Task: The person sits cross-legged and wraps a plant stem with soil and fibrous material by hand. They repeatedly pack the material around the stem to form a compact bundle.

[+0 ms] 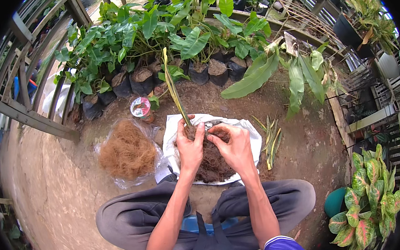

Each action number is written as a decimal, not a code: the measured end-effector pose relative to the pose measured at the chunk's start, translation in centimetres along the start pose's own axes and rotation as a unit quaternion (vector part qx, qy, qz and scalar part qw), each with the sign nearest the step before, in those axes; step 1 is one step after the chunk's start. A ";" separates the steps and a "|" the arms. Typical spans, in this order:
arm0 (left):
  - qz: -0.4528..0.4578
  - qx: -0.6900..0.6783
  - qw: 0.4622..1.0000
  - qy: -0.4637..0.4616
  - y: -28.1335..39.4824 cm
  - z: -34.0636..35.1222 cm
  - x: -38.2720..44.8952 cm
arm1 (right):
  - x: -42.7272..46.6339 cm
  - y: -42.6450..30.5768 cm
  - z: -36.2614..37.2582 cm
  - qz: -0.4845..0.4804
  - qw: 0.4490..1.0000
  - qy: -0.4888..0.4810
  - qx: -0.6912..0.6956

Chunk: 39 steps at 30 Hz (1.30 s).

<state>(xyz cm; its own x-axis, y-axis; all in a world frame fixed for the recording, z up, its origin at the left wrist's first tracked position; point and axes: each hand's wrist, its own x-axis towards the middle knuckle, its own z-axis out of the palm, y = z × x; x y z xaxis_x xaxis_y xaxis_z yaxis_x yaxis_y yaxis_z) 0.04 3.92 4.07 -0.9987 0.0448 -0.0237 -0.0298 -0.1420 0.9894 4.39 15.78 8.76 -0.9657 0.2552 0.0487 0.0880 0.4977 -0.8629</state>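
My left hand (190,142) grips the soil-covered base of an upright snake plant leaf (173,88) with yellow edges. Close beside it, my right hand (232,143) pinches at the dark soil and root clump with thumb and fingers; what lies between its fingertips is partly hidden. Both hands are above a white sack (252,129) that bears a heap of dark fibrous soil (212,165). Cut snake plant leaves (271,142) lie on the ground to the right. Brown coconut fibre (127,151) rests on clear plastic to the left.
A printed plastic cup (141,108) stands beyond the fibre. Black polybags of soil (141,80) with leafy plants line the far side. Long fern-like leaves (296,81) hang at the right. A wooden fence (31,116) is at the left, a teal pot (335,201) at the lower right.
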 end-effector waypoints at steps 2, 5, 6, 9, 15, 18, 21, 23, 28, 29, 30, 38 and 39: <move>-0.011 0.000 1.000 0.000 -0.1 0.3 -0.1 | 0.2 0.4 0.2 -0.021 1.000 0.019 -0.002; -0.039 -0.020 0.999 -0.008 0.0 0.3 -0.2 | 0.3 1.4 0.2 -0.004 0.999 0.016 0.044; -0.050 -0.031 0.998 -0.014 0.1 0.2 -0.3 | 0.3 1.7 0.2 -0.004 0.997 0.013 0.075; -0.088 -0.093 0.989 -0.071 0.5 -0.1 -0.3 | 0.6 2.8 0.6 0.049 0.985 0.022 0.163; -0.117 -0.165 0.974 -0.098 0.4 -0.3 -0.3 | 1.0 2.8 0.1 0.057 0.982 0.015 0.182; -0.097 -0.121 0.987 -0.042 -0.3 -0.5 0.2 | 0.6 2.1 -0.4 -0.159 0.987 0.029 -0.024; -0.083 -0.103 0.991 -0.021 -0.8 -0.9 0.3 | 0.6 1.6 -0.2 -0.217 0.972 0.017 -0.087; -0.102 -0.101 0.989 -0.023 -0.9 -1.2 0.3 | 0.6 1.5 0.0 -0.206 0.975 0.008 -0.083; -0.080 -0.103 0.991 -0.039 -0.4 -1.1 0.2 | 0.5 1.8 0.1 -0.166 0.984 0.020 -0.057; -0.068 -0.096 0.992 -0.042 -0.3 -1.1 0.3 | 0.4 1.9 0.2 -0.140 0.990 0.027 -0.022; -0.065 -0.100 0.992 -0.037 -0.1 -0.9 0.3 | 0.2 2.1 0.3 -0.106 0.994 0.032 0.011; -0.041 -0.143 0.989 -0.012 0.1 0.1 -0.4 | 0.8 4.1 2.7 0.065 0.919 0.095 0.377; -0.070 -0.155 0.985 0.018 0.0 -0.3 -0.3 | 1.1 4.3 2.4 0.109 0.890 0.122 0.426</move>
<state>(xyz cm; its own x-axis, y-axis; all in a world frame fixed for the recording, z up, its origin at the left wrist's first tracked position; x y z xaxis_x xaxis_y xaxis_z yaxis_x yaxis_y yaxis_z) 0.30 3.63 4.04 -0.9845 0.0514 -0.1679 -0.1735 -0.4321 0.8850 3.12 16.23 3.89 -0.8571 0.4931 -0.1489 -0.0503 -0.3678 -0.9285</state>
